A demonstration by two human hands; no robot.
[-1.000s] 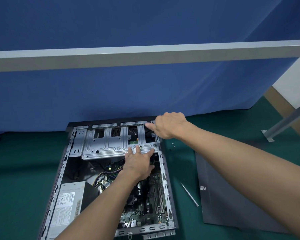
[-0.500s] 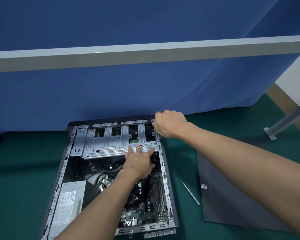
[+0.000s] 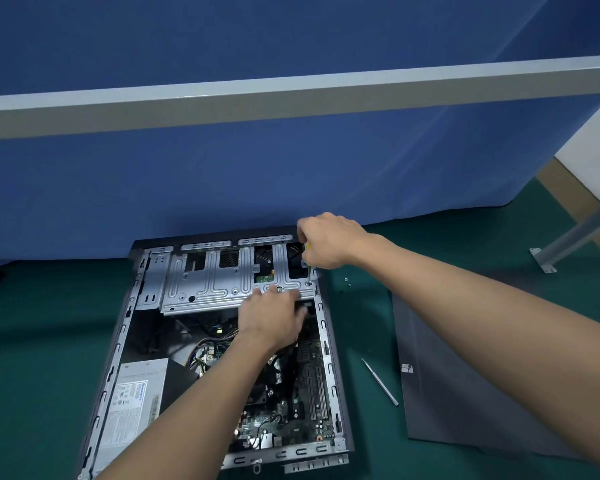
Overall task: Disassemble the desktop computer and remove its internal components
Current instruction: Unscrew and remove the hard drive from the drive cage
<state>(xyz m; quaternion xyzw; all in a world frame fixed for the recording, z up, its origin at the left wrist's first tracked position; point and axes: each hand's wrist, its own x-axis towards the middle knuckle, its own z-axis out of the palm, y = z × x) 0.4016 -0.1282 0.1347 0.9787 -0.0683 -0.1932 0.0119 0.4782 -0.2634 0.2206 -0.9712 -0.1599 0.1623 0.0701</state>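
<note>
An open desktop computer case [image 3: 328, 341] lies flat on the green mat, its silver drive cage [image 3: 215, 282] across the far end. My left hand [image 3: 274, 317] rests on the cage's near right edge, fingers spread over it. My right hand [image 3: 329, 242] grips a yellow-handled screwdriver [image 3: 309, 268] upright, its tip on a screw at the cage's far right corner. The motherboard [image 3: 305, 403] and the grey power supply [image 3: 132, 407] show nearer to me inside the case.
The removed dark side panel [image 3: 465, 382] lies on the mat to the right. A thin metal tool [image 3: 380, 382] lies between it and the case. Small loose screws [image 3: 347, 281] sit right of the case. A blue curtain and a grey bar stand behind.
My right hand has lifted slightly and now holds the screwdriver upright with its tip on the corner screw. My left hand has stayed on the cage.
</note>
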